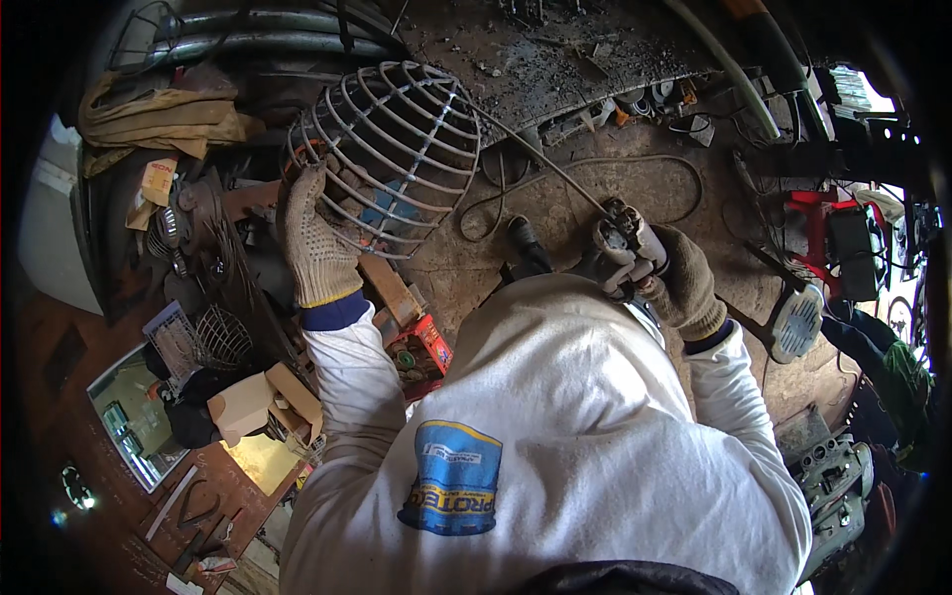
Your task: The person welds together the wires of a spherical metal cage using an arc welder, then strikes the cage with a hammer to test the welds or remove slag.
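A round cage of welded metal bars (407, 159) stands tilted in front of me, its ribs joined by a pale cross strip. My left hand (317, 243), in a dotted knit glove, is closed round the cage's left rim. My right hand (674, 278), gloved too, is closed on what looks like a welding electrode holder (617, 223). From it a long thin welding rod (540, 154) slants up and left to the cage's right upper edge. Whether its tip touches the bars I cannot tell. My fingers partly hide the holder.
A dark, debris-strewn bench (555, 59) lies ahead. On the floor a cable (684, 169) loops behind my right hand. A red box (426, 347) and open cardboard box (263, 402) sit at left. A disc-headed tool (796, 322) and a metal machine part (833, 496) are at right.
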The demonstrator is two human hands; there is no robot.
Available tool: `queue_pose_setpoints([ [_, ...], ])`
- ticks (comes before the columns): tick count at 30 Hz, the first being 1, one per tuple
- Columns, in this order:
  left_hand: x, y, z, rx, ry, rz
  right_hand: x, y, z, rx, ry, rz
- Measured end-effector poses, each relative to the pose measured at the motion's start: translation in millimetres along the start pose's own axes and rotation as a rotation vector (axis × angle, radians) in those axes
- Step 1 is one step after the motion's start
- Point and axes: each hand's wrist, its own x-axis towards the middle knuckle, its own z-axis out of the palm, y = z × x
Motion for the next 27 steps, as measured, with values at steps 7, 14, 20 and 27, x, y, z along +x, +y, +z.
queue_pose_setpoints([
  [7,15,-2,-17,0.011,-0.053,0.013,2,-1,0,0.026,-0.009,-0.002],
  [14,12,-2,-14,0.005,-0.046,0.013,-1,3,1,-0.013,0.001,0.019],
  [20,16,-4,-19,0.086,-0.012,0.029,2,1,1,0.012,-0.026,0.019],
  [27,13,-2,-19,0.124,-0.049,0.038,2,4,2,-0.046,-0.033,0.026],
])
